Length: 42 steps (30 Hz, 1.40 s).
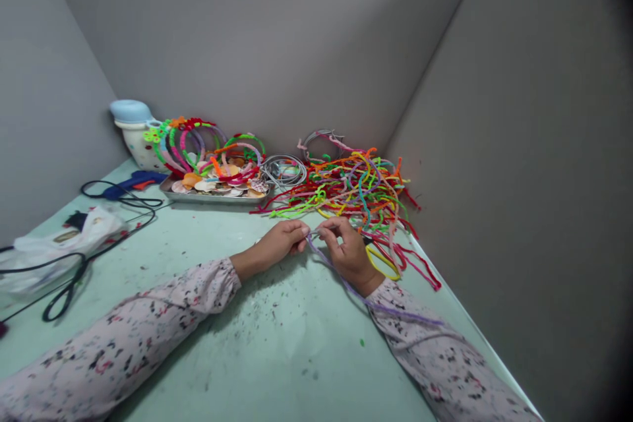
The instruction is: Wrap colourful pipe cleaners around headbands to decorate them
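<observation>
My left hand (285, 237) and my right hand (346, 249) meet near the middle of the table, their fingertips a short gap apart. A purple pipe cleaner (329, 262) runs from the left fingertips, and its long tail trails down over my right sleeve. The left fingers are pinched on its upper end. Between thumb and forefinger my right hand pinches a thin greyish strand (315, 233) beside the purple one; its exact kind is too small to make out. Yellow-handled scissors (383, 260) lie just right of my right hand, partly covered by pipe cleaners.
A heap of coloured pipe cleaners (346, 184) lies at the back right. Left of it are coiled grey wire (284, 171) and a metal tray (217, 199) with shells and fuzzy hoops. A blue-lidded container (136, 138), black cord (84, 264) and plastic bag (44, 254) stand farther left.
</observation>
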Each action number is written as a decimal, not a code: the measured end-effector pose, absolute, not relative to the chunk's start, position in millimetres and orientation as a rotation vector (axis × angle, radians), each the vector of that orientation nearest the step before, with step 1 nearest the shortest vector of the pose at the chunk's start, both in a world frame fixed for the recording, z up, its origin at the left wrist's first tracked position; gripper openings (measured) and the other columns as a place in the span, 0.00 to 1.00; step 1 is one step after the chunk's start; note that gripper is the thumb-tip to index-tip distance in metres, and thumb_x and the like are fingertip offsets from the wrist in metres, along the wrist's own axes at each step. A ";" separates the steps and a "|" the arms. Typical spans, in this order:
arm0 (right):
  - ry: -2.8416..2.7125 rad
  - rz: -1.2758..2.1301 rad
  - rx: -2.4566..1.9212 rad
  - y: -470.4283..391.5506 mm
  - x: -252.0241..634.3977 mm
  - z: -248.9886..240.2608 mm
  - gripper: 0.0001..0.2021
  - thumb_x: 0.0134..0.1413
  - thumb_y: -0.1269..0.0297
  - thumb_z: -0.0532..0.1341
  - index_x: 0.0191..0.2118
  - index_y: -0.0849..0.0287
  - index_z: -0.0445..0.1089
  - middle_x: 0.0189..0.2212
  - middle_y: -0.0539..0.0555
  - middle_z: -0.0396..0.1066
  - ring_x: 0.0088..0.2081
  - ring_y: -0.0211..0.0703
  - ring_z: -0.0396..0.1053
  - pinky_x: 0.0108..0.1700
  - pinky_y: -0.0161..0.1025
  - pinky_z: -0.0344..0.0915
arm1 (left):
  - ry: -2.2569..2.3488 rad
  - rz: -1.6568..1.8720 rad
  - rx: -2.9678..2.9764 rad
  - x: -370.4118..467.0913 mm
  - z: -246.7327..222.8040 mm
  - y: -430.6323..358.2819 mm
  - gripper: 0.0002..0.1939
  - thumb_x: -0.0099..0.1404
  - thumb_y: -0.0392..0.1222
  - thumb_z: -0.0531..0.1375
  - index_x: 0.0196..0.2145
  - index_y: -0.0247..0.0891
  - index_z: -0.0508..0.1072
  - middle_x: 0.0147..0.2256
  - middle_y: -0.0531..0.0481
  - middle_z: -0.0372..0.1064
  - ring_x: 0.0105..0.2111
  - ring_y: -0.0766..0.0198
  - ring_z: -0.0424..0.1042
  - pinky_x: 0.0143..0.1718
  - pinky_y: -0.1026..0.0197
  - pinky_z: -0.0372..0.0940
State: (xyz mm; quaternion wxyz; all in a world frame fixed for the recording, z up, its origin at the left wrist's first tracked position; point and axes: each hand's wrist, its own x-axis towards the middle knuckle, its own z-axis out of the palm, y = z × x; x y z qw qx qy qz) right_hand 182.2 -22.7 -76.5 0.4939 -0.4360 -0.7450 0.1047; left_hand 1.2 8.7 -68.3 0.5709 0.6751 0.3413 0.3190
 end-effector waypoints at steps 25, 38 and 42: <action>-1.717 0.259 -1.132 -19.7 184.6 -77.4 0.07 0.59 0.61 0.55 0.39 0.57 0.65 0.29 0.51 0.71 0.30 0.40 0.70 0.36 0.37 0.65 | 0.974 1.006 1.993 0.1 -58.1 -1.1 0.08 0.61 0.38 0.53 0.37 0.36 0.70 0.22 0.57 0.62 0.23 0.69 0.59 0.25 0.67 0.53; -1.709 0.331 -1.160 -20.9 183.2 -75.7 0.07 0.60 0.60 0.54 0.39 0.57 0.66 0.30 0.52 0.73 0.31 0.40 0.71 0.36 0.37 0.66 | 1.121 1.113 2.099 2.3 -62.6 -2.7 0.08 0.61 0.41 0.56 0.37 0.37 0.72 0.25 0.54 0.66 0.25 0.68 0.63 0.28 0.67 0.56; -1.700 0.352 -1.142 -21.2 182.8 -75.9 0.06 0.60 0.61 0.54 0.38 0.57 0.65 0.29 0.51 0.73 0.31 0.40 0.72 0.36 0.37 0.66 | 1.122 1.115 2.085 2.4 -61.8 -2.3 0.08 0.61 0.42 0.56 0.37 0.37 0.72 0.25 0.53 0.67 0.25 0.67 0.64 0.28 0.66 0.57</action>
